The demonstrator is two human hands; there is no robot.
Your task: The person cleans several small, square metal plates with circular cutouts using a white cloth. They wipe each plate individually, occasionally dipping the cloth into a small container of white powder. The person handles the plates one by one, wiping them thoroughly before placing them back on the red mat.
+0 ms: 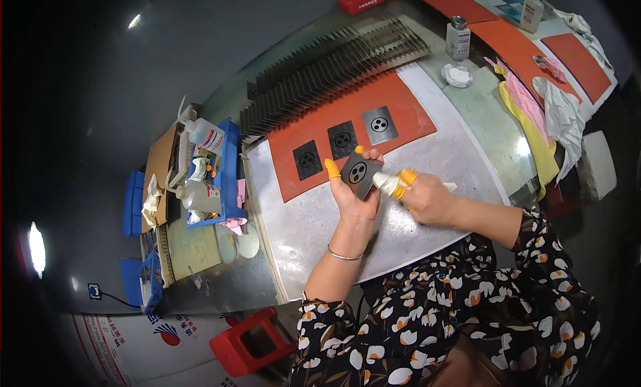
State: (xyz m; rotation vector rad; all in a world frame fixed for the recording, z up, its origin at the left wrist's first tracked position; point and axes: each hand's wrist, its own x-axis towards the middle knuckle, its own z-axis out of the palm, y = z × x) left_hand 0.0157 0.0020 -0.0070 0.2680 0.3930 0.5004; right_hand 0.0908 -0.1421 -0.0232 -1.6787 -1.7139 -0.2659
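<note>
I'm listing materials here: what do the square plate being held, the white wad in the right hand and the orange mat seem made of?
Square plate: probably metal, dark grey with a satin finish, given its soft sheen and crisp edges. White wad: likely tissue or thin cloth, matt and crumpled; which, I can't tell. Orange mat: perhaps rubber or silicone, from its flat, even, dull surface.

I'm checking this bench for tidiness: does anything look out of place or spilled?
The yellow cloth and crumpled white cloth at far right look untidy, drooping off the table rather than lying flat. No spill is evident.
</note>
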